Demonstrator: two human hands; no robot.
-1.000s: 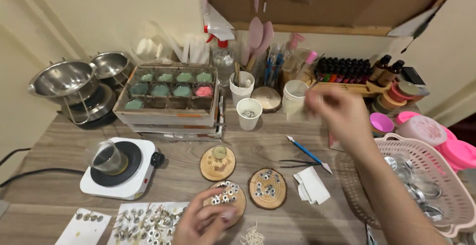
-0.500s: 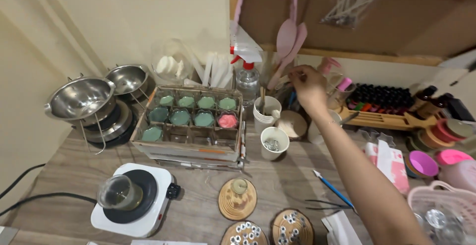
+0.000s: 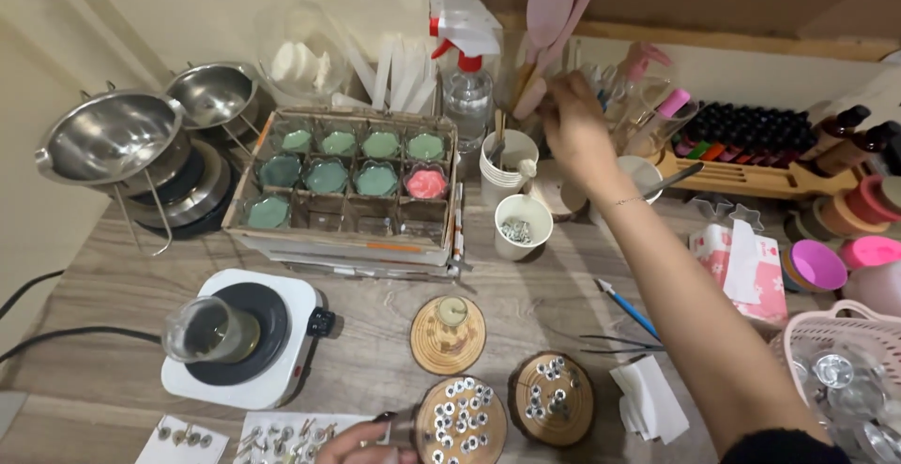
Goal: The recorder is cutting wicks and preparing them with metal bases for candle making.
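While my right hand (image 3: 574,128) pinches among upright tools at the desk's (image 3: 375,351) far edge, my left hand (image 3: 361,445) grips the near-edge wood slice (image 3: 460,420), steadying its eyelets.

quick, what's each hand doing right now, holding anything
Left hand: at the bottom edge, fingers touching the wooden disc of metal wick tabs; grip cannot be told.
Right hand: reaching among the tool holders; closed or holding cannot be told.

The right hand (image 3: 572,126) reaches far forward, arm outstretched, fingers pinched — the left hand (image 3: 361,443) rests low, curled.
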